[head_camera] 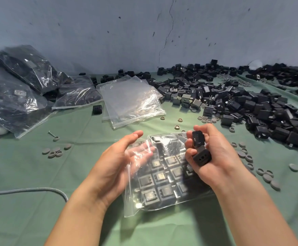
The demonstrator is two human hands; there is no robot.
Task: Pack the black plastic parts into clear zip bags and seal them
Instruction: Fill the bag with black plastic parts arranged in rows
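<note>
At centre, left hand (119, 160), fingers straight, props open a part-filled zip bag (162, 185); right hand (215, 157) grips two black parts (200, 150) at its mouth. Far left lie filled bags (20, 96); empty bags (130, 100) and a large loose pile (251, 103) await packing.

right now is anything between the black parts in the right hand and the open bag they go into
Nothing visible blocks them. The right hand grips two black parts right at the mouth of the clear zip bag, and the left hand has its fingers under the top film, lifting it open.
</note>
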